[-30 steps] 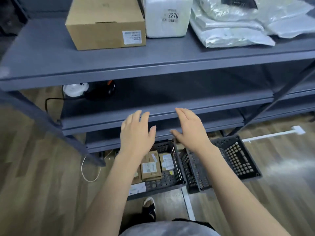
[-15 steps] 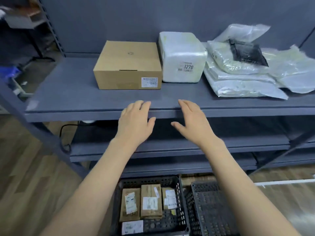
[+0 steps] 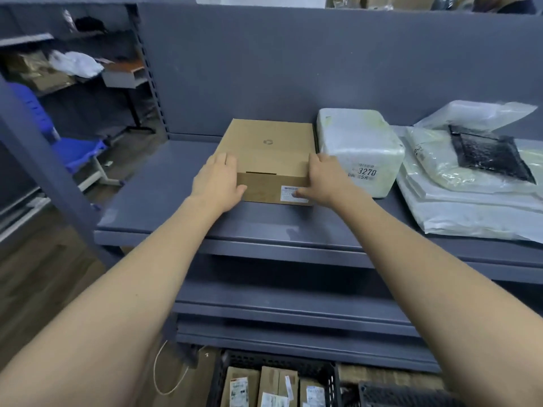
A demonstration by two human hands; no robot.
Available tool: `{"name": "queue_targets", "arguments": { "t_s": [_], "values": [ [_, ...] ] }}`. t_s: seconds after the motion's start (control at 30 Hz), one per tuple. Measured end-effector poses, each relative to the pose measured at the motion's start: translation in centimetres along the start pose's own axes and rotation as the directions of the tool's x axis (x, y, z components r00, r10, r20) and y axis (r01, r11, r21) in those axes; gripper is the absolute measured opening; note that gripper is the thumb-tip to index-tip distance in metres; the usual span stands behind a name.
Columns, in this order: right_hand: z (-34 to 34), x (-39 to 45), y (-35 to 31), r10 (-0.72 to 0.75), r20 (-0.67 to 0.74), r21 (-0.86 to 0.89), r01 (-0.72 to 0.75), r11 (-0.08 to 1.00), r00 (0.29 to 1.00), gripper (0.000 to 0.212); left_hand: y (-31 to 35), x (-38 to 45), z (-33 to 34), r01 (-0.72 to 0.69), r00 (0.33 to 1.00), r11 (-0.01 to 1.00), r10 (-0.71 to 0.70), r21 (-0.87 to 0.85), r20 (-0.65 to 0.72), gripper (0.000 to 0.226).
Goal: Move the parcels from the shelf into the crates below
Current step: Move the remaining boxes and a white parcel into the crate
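Observation:
A flat brown cardboard box (image 3: 269,154) with a white label lies on the grey shelf (image 3: 164,201). My left hand (image 3: 219,180) grips its left front corner, thumb on the front face. My right hand (image 3: 321,179) grips its right front corner, thumb over the label. Right of the box stands a white wrapped parcel (image 3: 360,151) marked 3270, touching the box. Further right lie several pale plastic mailer bags (image 3: 470,198), one holding a black item. Below, a black crate (image 3: 273,377) holds several small brown parcels.
A second black crate (image 3: 405,395) shows at the bottom right. Two lower grey shelf boards (image 3: 293,301) jut out between the top shelf and the crates. A blue chair (image 3: 73,151) and cluttered racks stand at the left. A white cord (image 3: 164,374) lies on the wooden floor.
Both hands have risen from below the shelf edge and reached forward onto the cardboard box, taking hold of its two front corners. The view has tilted upward.

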State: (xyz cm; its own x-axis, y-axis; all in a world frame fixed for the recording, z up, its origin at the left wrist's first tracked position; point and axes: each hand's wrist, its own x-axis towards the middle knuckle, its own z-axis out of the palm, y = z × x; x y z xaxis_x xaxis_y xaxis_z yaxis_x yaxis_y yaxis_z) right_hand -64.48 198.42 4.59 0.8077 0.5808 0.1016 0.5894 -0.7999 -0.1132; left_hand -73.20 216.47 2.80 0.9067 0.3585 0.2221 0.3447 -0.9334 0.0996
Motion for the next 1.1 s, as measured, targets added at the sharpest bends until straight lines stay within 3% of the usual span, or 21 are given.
{"name": "queue_targets", "arguments": {
  "t_s": [0.07, 0.23, 0.4, 0.5, 0.63, 0.83, 1.0, 1.1],
  "values": [
    [-0.7, 1.1, -0.8, 0.012, 0.029, -0.155, -0.007, 0.988, 1.000, 0.063, -0.7, 1.3, 0.0, 0.023, 0.998, 0.999, -0.025, 0.022, 0.061, 0.063],
    [-0.1, 2.8, -1.6, 0.030, 0.110, -0.348, 0.011, 0.937, 0.993, 0.066, -1.3, 3.6, 0.4, 0.068, 0.985, 0.998, -0.068, 0.006, 0.162, 0.079],
    [1.9, 3.1, -2.4, 0.072, 0.066, -0.469, -0.033, 0.882, 0.995, 0.061, -2.2, 4.6, 0.4, 0.212, 0.921, 0.972, -0.166, -0.096, 0.352, 0.104],
    [2.9, 2.8, -2.4, 0.071, 0.017, -0.485, -0.054, 0.873, 0.997, 0.061, -2.5, 4.0, 1.0, 0.228, 0.929, 0.958, -0.161, -0.172, 0.332, 0.102],
    [2.9, 1.4, -2.4, 0.042, -0.034, -0.426, -0.053, 0.903, 0.999, 0.070, -2.3, 1.7, 1.5, 0.221, 0.957, 0.950, -0.168, -0.220, 0.236, 0.102],
    [2.2, -2.5, -3.4, 0.061, -0.021, -0.150, -0.063, 0.987, 0.998, 0.061, -2.8, -2.5, 0.7, 0.233, 0.960, 0.936, -0.179, -0.263, 0.214, 0.093],
    [1.1, -3.7, -3.0, 0.156, 0.074, 0.127, -0.164, 0.978, 0.985, 0.077, -3.7, -3.9, -0.1, 0.344, 0.916, 0.860, -0.219, -0.376, 0.335, 0.136],
    [1.9, -4.7, -2.5, 0.185, 0.118, 0.240, -0.208, 0.948, 0.976, 0.092, -4.4, -4.0, 0.1, 0.371, 0.894, 0.809, -0.178, -0.456, 0.411, 0.136]
  ]
}}
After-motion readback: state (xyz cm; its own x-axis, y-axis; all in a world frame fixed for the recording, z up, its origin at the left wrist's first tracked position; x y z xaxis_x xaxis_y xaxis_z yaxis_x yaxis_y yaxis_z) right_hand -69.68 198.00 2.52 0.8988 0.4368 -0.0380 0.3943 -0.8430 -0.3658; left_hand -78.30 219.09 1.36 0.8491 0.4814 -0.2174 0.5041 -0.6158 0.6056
